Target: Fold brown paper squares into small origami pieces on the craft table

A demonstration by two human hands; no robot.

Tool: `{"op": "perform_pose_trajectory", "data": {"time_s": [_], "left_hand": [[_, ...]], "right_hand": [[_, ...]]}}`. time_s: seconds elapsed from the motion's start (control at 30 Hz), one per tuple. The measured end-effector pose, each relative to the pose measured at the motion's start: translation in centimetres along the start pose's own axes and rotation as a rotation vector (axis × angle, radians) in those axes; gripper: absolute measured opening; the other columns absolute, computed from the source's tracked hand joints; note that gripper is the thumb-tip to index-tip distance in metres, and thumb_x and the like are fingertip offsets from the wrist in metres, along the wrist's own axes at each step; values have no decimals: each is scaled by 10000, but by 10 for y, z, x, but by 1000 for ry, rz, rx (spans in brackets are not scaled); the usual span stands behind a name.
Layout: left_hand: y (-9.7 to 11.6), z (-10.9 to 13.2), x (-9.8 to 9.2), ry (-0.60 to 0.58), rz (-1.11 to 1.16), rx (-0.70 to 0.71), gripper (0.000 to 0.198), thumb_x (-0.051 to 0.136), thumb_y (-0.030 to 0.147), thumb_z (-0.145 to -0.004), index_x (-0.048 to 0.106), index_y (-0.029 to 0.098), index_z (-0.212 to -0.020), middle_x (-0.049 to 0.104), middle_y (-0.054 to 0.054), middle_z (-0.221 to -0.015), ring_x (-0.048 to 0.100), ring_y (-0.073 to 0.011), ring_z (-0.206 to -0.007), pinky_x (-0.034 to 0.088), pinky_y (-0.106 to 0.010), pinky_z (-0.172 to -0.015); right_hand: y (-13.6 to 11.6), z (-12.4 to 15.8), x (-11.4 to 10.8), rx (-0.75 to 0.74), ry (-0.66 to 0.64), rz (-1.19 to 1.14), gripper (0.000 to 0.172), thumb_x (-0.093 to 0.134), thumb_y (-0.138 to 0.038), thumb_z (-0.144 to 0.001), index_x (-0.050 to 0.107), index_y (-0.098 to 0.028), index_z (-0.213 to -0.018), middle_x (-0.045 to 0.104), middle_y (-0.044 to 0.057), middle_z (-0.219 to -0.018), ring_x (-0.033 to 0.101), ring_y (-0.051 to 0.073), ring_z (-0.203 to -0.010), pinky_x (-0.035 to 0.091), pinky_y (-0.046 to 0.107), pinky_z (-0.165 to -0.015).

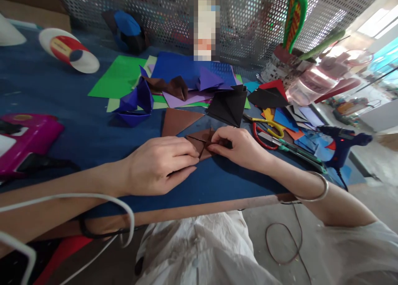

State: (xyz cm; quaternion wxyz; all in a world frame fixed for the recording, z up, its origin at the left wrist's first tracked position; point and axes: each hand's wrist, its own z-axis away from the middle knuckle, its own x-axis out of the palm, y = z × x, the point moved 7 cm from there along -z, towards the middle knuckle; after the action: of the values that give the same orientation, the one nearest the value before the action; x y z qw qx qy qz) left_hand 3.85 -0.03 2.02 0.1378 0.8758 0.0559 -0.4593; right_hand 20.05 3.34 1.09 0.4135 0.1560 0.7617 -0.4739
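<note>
A small folded brown paper (199,139) lies on the blue tabletop between my two hands. My left hand (163,163) rests over its left side, fingers together and pressing the paper down. At its right side, my right hand (238,146) pinches a flap between thumb and forefinger. The underside of the paper and part of its left edge are hidden by my fingers. Just beyond it lies a brown paper triangle (178,121). Folded black paper (229,106) and a folded blue-purple paper piece (137,102) sit farther back.
Coloured sheets, among them a green one (115,76), lie at the back before a perforated metal panel (161,24). Scissors (269,129), a cutter (295,152) and a glue gun (337,146) are on the right. A magenta device (34,142) stands left; a bottle (317,82) stands back right.
</note>
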Motion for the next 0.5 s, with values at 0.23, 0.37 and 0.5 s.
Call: {"op": "perform_pose_trajectory", "data": {"time_s": [0.23, 0.37, 0.5], "left_hand": [[-4, 1, -2, 42, -38, -53, 227, 534, 173, -995, 740, 201, -1084, 778, -51, -1072, 738, -178, -958, 595, -292, -889], [0, 0, -3, 28, -67, 24, 219, 547, 171, -996, 749, 184, -1079, 770, -70, -1077, 735, -184, -925, 604, -307, -837], [7, 1, -4, 4, -95, 87, 207, 560, 176, -990, 743, 144, -1082, 770, -94, -1090, 735, -219, -983, 614, -341, -858]], "right_hand": [[6, -1, 0, 32, -32, -116, 113, 712, -218, -907, 674, -182, -807, 685, -11, -778, 595, 124, -721, 409, 248, -674], [6, -2, 0, 43, -47, -111, 114, 704, -217, -910, 679, -181, -804, 701, -10, -795, 612, 123, -734, 421, 240, -684], [5, -1, -1, 40, -58, -118, 115, 709, -242, -917, 706, -175, -824, 708, -5, -801, 609, 124, -739, 425, 246, -694]]}}
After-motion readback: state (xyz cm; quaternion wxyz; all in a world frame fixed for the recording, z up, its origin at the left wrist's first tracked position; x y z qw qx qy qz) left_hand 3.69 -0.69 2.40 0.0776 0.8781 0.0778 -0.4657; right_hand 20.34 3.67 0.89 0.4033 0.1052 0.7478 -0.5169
